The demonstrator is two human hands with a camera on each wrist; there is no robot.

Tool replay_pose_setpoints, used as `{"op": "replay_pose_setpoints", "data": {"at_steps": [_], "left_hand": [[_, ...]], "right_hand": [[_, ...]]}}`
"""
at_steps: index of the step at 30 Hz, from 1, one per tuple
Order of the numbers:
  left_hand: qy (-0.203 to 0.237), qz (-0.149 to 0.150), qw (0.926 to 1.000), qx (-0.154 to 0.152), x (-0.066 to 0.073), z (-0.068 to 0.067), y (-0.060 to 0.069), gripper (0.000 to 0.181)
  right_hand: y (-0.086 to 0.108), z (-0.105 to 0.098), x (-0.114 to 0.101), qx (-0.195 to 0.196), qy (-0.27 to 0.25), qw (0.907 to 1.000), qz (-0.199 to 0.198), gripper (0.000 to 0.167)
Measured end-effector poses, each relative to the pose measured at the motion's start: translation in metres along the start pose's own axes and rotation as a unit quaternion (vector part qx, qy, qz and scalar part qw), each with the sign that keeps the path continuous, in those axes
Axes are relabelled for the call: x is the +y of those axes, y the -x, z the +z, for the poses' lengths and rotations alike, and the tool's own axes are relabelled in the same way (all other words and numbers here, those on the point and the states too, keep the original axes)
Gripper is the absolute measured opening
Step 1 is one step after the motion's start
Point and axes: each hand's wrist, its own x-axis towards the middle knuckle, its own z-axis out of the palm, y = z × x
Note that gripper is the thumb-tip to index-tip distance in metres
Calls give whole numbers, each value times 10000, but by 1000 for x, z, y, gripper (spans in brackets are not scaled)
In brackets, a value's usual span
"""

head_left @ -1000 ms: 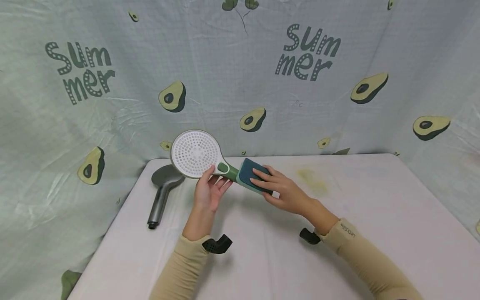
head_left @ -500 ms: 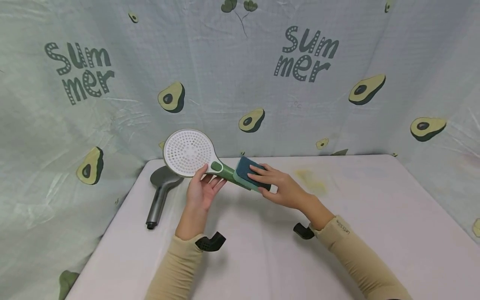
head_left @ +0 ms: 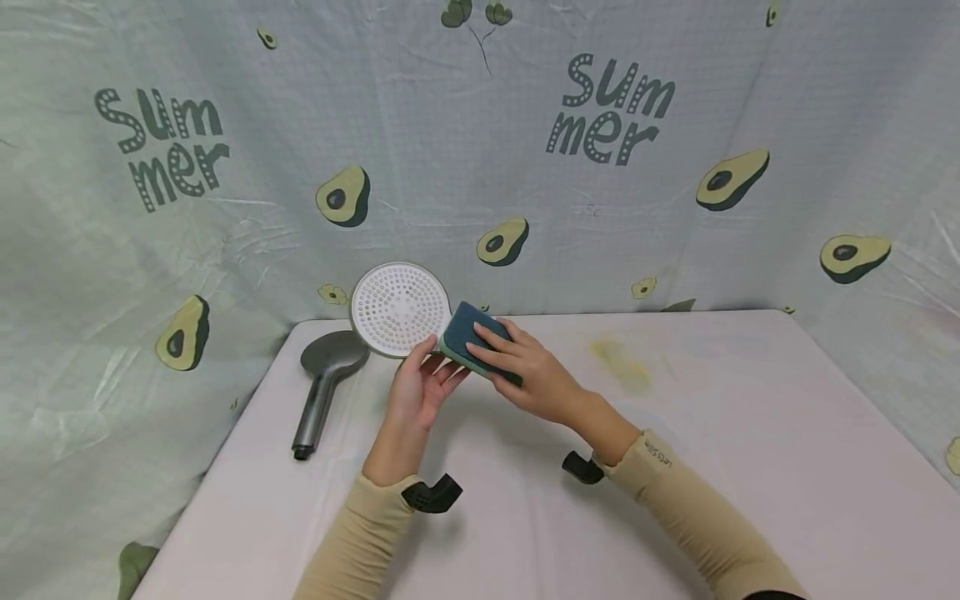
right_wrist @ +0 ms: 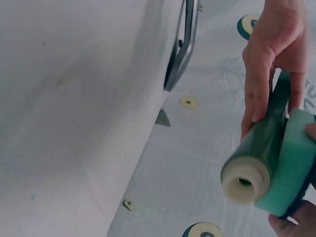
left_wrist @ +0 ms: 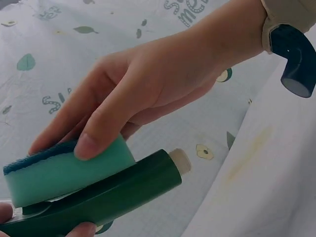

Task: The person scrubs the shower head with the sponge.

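Note:
A hand shower [head_left: 400, 308] with a round white spray face and green handle is held up above the table. My left hand [head_left: 422, 387] grips it at the neck, thumb in front and fingers behind. My right hand [head_left: 540, 375] holds a sponge [head_left: 468, 329], blue scouring layer outward and pale green foam against the handle. In the left wrist view the foam lies along the green handle [left_wrist: 133, 185], whose pale threaded end [left_wrist: 180, 161] sticks out bare. The right wrist view looks at that hollow end, the sponge [right_wrist: 291, 153] beside it. In the head view, the sponge hides the handle.
A dark grey hand shower [head_left: 324, 383] lies on the table's left side, behind and left of my left hand. The white-covered table [head_left: 720, 467] has a yellowish stain [head_left: 621, 362] at the back. A printed curtain [head_left: 450, 125] hangs behind and at both sides.
The sponge has slid up the handle from its lower end to near the spray face, covering the green button. The hand shower shifted left, then back right. The grey hand shower stays put.

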Motion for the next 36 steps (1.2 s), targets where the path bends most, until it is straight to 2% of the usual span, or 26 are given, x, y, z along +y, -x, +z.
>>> {"op": "replay_pose_setpoints", "data": {"at_steps": [6, 10, 14, 17, 20, 22, 24, 26, 31, 34, 36], "left_hand": [[199, 0, 9996, 176, 3, -2, 0, 16], [345, 62, 9990, 270, 11, -4, 0, 11], [271, -46, 9995, 155, 12, -4, 1, 9], [69, -160, 9998, -45, 8, -2, 2, 13], [-60, -225, 9995, -217, 3, 1, 2, 16], [-21, -224, 9994, -253, 1, 2, 2, 15], [71, -211, 9994, -260, 1, 2, 2, 14], [210, -191, 9992, -270, 3, 2, 2, 14], [368, -177, 9985, -363, 11, 1, 2, 13], [317, -210, 9982, -468, 11, 0, 2, 14], [228, -284, 9977, -571, 8, 0, 3, 14]], "right_hand": [[14, -13, 9, -465, -676, 9962, 280, 46], [29, -26, 20, -737, -1440, 9842, 726, 45], [32, -32, 25, -771, -1958, 9721, 1034, 45], [26, -28, 24, -638, -1924, 9739, 1023, 46], [19, -21, 19, -445, -1556, 9837, 780, 46], [16, -17, 17, -364, -1333, 9883, 639, 46], [15, -18, 16, -351, -1290, 9891, 624, 47], [17, -22, 17, -416, -1526, 9841, 805, 47], [26, -37, 23, -711, -2256, 9619, 1372, 47], [26, -40, 22, -752, -2353, 9580, 1457, 46], [22, -39, 20, -669, -2311, 9599, 1441, 45]]}}
